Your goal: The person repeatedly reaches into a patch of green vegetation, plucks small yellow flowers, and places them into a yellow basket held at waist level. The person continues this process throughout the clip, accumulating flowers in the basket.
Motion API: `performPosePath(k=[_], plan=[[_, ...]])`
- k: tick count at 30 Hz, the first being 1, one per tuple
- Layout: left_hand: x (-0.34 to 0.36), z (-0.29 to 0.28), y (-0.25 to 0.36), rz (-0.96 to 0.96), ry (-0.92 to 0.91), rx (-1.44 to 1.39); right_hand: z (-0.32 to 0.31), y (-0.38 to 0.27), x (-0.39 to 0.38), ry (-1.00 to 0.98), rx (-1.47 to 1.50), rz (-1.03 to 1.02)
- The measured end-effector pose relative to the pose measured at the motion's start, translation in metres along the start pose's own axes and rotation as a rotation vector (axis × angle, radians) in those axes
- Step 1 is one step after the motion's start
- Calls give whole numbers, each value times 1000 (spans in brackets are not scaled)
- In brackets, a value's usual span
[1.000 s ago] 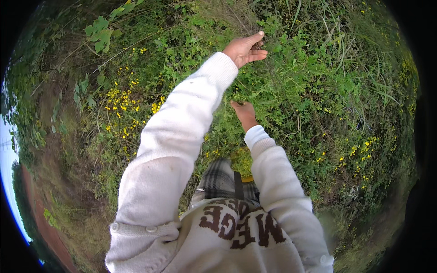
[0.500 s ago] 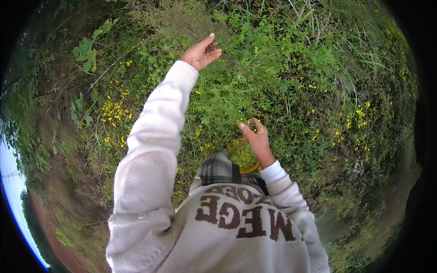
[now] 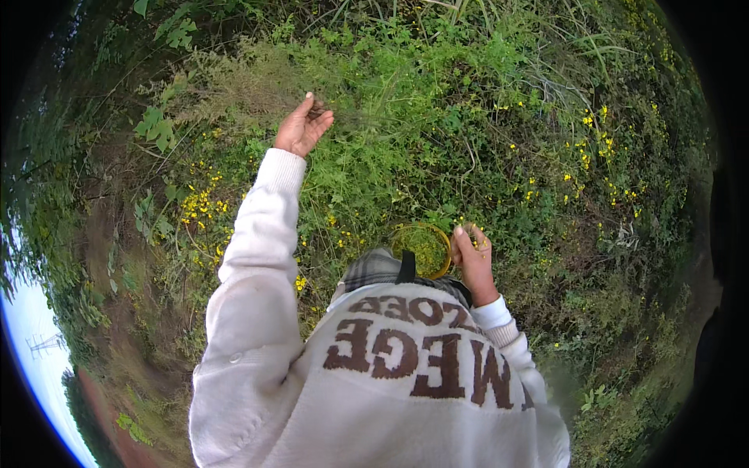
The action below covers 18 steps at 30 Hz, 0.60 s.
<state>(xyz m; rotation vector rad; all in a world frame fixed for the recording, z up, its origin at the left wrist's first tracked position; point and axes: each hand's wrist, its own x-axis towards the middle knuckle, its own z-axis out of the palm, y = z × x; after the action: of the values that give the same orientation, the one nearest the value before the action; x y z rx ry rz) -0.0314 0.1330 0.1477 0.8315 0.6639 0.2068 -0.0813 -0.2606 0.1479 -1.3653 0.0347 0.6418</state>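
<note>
Head view: from my remote post I have both bare hands over dense weeds. The left hand (image 3: 304, 131) reaches out toward 11 o'clock, beside dry brush (image 3: 234, 86); its thumb points up and its fingers are loosely curled, with a gap showing. A thin stem may run behind or through them; I cannot tell whether they grip it. The right hand (image 3: 476, 261) is at 3 o'clock, its fingers bent in toward the thumb and, as I judge it, pinched on a few small yellow blossoms (image 3: 471, 228).

Just inside that hand, close to the centre and toward 4 o'clock, I see the bucket (image 3: 447, 257), round and yellow-rimmed, by the plaid trousers (image 3: 365, 269) and a dark strap (image 3: 406, 267). A greenish mass (image 3: 421, 248) flecked with yellow lies inside. I take it for plant bits, but I cannot read its depth. The hand sits right beside the rim, and its blossoms are not in the bucket.

As for progress, I judge some is done, since the bucket already holds a fair amount. Plenty remains on the plants: one thick patch of flowers (image 3: 203, 207) at 9 o'clock, and scattered sprays (image 3: 605, 144) at 2 o'clock, well apart from either hand. I make out no second container.
</note>
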Motion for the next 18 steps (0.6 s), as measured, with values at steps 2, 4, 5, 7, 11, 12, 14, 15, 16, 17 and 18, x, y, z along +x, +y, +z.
performPosePath(k=[2,4,5,7,11,12,14,15,16,17,18], plan=[[-11,-26,-14,50,84,-7,-13,-1,-6,5,118,0],[-23,-58,-27,73,174,-56,-24,-4,-8,9,218,0],[-30,-74,-37,77,227,-96,-26,-5,-8,5,267,0],[-44,-101,-63,1,358,-197,-26,-11,-7,-13,283,-35],[-76,-122,-129,-124,382,-207,0,-34,5,-106,326,-155],[-84,-121,-143,-187,351,-268,11,-43,9,-146,331,-209],[-97,-111,-164,-248,286,-343,33,-61,18,-261,310,-309],[-102,-103,-170,-266,269,-365,46,-68,24,-357,296,-354],[-106,-93,-174,-308,300,-356,60,-72,30,-396,249,-371],[-111,-84,-174,-366,353,-339,73,-73,35,-436,202,-385],[-113,-77,-170,-451,226,-448,88,-70,41,-483,189,-353]])
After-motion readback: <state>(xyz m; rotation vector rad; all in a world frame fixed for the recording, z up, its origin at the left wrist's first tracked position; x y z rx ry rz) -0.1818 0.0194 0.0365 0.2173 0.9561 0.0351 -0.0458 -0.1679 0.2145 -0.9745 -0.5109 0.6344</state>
